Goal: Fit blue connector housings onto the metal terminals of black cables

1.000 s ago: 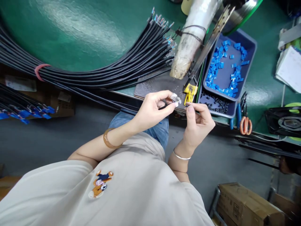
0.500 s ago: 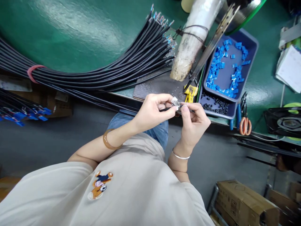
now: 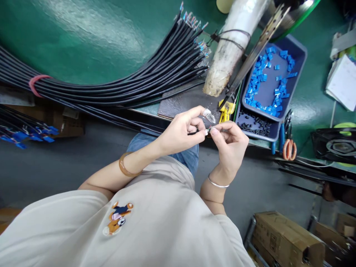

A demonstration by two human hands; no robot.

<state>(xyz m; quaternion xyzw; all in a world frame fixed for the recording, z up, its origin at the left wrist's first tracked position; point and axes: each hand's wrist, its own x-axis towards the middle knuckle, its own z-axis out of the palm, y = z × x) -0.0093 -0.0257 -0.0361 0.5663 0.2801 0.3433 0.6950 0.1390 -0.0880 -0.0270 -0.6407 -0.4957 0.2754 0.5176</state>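
My left hand (image 3: 182,131) is closed in a pinch on the end of a thin black cable (image 3: 144,131), whose length runs off to the left past my knee. A small clear plastic piece (image 3: 209,115) sticks up by its fingertips. My right hand (image 3: 229,142) meets it tip to tip, its fingers pinched at the cable's end; what they hold is too small to make out. Both hands hover at the near edge of the green bench (image 3: 91,33), in front of a dark mat (image 3: 186,102).
A big bundle of black cables (image 3: 119,83) with a pink tie (image 3: 36,82) lies across the bench. A blue tray (image 3: 294,79) holds blue connectors, with dark parts in a tray below it (image 3: 256,126). Orange-handled scissors (image 3: 289,148), a wrapped post (image 3: 230,55) and cardboard boxes (image 3: 286,237) stand around.
My right hand has closed in on the left, fingertips now touching at the cable's end. Both hands have shifted slightly; the clear piece now stands up above the left fingertips.
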